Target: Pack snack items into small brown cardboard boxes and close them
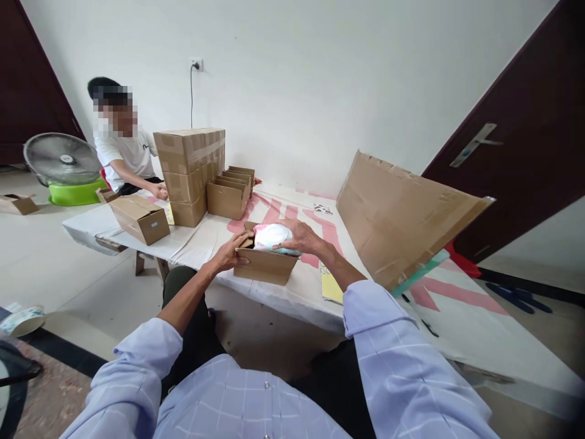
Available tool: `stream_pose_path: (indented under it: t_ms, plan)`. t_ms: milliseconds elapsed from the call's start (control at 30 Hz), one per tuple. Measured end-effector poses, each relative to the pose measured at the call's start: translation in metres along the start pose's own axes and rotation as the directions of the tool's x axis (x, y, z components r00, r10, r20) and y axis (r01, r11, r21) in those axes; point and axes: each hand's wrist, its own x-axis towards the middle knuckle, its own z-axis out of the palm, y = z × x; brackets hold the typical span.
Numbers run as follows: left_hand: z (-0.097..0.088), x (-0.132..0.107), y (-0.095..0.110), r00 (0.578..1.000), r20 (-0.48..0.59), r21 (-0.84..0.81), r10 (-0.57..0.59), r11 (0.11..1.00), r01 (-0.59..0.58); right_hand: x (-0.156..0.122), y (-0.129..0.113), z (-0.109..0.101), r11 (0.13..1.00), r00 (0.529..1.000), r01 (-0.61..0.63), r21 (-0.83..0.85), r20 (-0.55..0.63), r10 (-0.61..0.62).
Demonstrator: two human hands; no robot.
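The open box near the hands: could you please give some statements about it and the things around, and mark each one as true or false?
1. The left hand touches the open box. True.
2. The right hand touches the wall. False: the right hand is on the white and pink packet at the box's opening.
3. The taped boxes are stacked three high. True.
4. The fan stands on the table. False: the fan is off the table, by the green basin.
5. A black plug is in the wall socket. True.
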Motion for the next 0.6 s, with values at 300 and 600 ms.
stream_pose_path:
  t_ms: [300,600]
  plan:
    - [-0.034,0.017,0.001,0.993,-0.116,-0.039,0.007,0.999,-0.012,-0.027,-0.014,-0.083,0.902,0.954,-0.145,0.406,-0.184,0.236]
    - [-0.043,-0.003,0.113,0.993,-0.109,-0.612,0.052,0.784,-0.109,-0.039,-0.061,-0.054,0.674,0.976,-0.111,0.731,-0.048,0.213]
